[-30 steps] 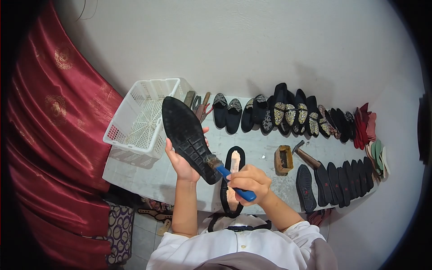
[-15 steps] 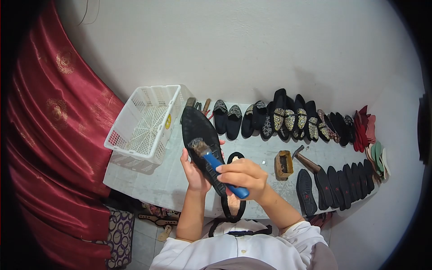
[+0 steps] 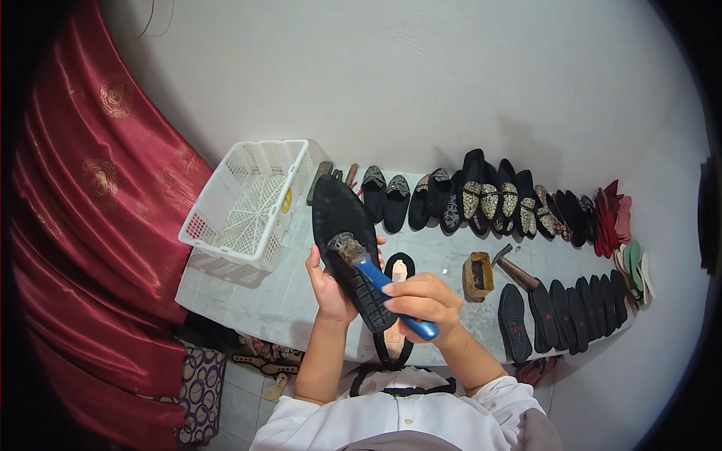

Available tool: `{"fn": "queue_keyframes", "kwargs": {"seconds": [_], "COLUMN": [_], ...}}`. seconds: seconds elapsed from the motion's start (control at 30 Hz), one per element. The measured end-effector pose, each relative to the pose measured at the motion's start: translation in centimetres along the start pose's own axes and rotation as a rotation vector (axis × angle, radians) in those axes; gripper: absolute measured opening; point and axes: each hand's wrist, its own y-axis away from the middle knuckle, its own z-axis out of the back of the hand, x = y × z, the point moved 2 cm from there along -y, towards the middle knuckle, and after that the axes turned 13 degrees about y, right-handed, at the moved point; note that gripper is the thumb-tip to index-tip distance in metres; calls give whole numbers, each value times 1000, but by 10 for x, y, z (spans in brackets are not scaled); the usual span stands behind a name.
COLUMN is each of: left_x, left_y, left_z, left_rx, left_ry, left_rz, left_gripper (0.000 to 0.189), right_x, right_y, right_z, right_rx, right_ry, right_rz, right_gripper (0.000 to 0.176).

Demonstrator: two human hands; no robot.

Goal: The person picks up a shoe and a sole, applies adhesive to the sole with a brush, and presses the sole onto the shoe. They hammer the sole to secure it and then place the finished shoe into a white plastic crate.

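Observation:
My left hand point(image 3: 331, 292) holds a black shoe sole point(image 3: 340, 207) from beneath, toe pointing away and ridged heel toward me. A brush point(image 3: 371, 275) with a blue handle is gripped in my right hand point(image 3: 426, 302). Its worn brown bristles rest against the middle of the sole. Below the hands, at the table's near edge, lies a black shoe upper point(image 3: 394, 347) with a pale inside surface, partly hidden by the sole and my right hand.
A white plastic basket point(image 3: 280, 225) stands at left. Black decorated shoes point(image 3: 481, 203) line the wall. Right of my hands are a small glue-stained box point(image 3: 478, 279), a hammer point(image 3: 517, 272) and several dark soles point(image 3: 514, 323). A red curtain point(image 3: 113, 248) hangs left.
The brush has moved down the sole toward the heel, and my right hand has come slightly lower. My left hand keeps its hold on the sole.

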Motion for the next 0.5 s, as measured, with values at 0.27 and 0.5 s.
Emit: {"fn": "queue_keyframes", "kwargs": {"seconds": [0.27, 0.5], "left_x": [-25, -35], "left_y": [-11, -12], "left_z": [-6, 5], "left_rx": [39, 33], "left_ry": [34, 91], "left_rz": [-122, -187], "left_gripper": [74, 69], "right_x": [15, 12], "right_y": [35, 60], "right_z": [12, 11], "right_rx": [155, 223], "right_ry": [-53, -62], "right_rz": [57, 8], "right_gripper": [21, 17]}}
